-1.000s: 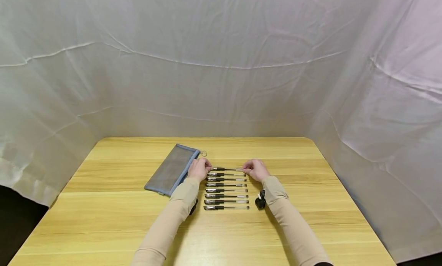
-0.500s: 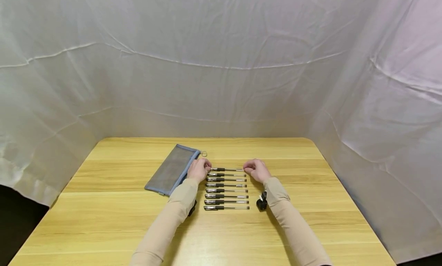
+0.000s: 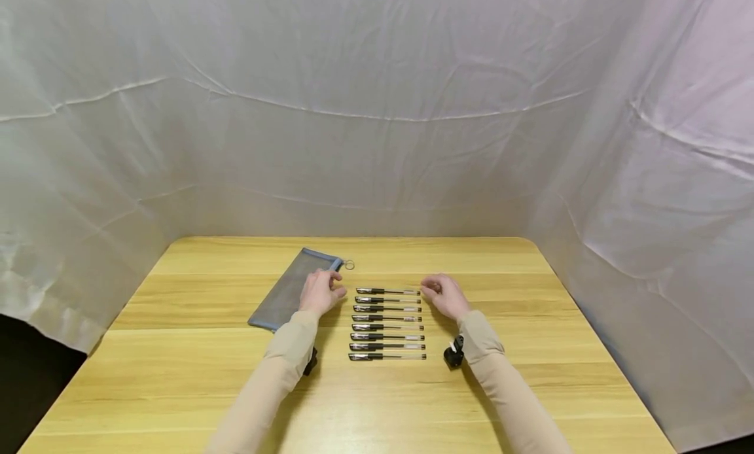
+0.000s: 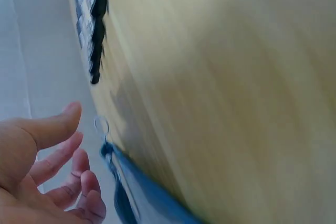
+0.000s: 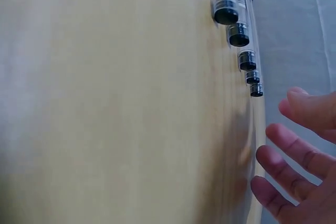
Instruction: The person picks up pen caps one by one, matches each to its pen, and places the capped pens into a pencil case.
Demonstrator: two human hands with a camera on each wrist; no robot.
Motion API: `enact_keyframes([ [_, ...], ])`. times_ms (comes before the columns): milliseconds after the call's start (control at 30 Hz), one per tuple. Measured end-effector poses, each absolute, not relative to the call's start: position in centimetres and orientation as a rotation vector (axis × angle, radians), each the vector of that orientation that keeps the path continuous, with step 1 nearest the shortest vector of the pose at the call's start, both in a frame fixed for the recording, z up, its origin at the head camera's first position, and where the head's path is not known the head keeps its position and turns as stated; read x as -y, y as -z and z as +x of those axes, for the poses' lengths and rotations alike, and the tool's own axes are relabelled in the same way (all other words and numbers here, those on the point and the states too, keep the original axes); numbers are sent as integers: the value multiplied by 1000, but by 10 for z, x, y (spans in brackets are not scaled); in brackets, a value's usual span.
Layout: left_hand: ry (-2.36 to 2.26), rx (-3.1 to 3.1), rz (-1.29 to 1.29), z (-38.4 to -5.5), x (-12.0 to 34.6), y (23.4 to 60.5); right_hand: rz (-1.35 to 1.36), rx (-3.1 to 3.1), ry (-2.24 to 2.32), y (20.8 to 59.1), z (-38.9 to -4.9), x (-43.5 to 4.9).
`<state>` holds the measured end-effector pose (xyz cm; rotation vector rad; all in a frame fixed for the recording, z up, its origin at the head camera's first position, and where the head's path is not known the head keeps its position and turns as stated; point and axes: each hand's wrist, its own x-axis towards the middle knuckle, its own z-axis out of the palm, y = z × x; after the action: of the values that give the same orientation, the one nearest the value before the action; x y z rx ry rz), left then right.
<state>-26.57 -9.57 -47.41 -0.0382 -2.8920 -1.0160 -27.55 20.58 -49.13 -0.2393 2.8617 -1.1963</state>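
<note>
Several black-capped gel pens (image 3: pixel 385 327) lie in a neat column on the wooden table, caps to the left and clear barrels to the right. Left of the farthest pen (image 3: pixel 370 290), my left hand (image 3: pixel 320 292) hovers over the edge of a grey mesh zip pouch with blue trim (image 3: pixel 279 303), holding nothing. The left wrist view shows its fingers (image 4: pixel 63 190) loosely bent and the thumb apart. My right hand (image 3: pixel 446 297) is just off the pens' right ends, also holding nothing; in the right wrist view its fingers (image 5: pixel 286 174) are spread beside the black pen ends (image 5: pixel 239 36).
A metal ring (image 3: pixel 349 265) hangs from the pouch's zip at its far corner. Black wrist cameras (image 3: pixel 453 353) sit under both sleeves. Pale fabric curtains (image 3: pixel 377 146) enclose the table's (image 3: pixel 377 415) back and sides.
My left hand has let go of the farthest pen's cap end and moved left over the pouch. The right hand has drawn slightly right, away from the pen's other end.
</note>
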Motion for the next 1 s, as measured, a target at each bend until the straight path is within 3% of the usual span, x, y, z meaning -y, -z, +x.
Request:
enact_keyframes([
  [333, 920, 2998, 79, -251, 133, 469, -286, -2818, 1220, 488, -266, -210],
  [1000, 1066, 3033, 85, -236, 148, 471, -369, -2826, 1206, 484, -251, -226],
])
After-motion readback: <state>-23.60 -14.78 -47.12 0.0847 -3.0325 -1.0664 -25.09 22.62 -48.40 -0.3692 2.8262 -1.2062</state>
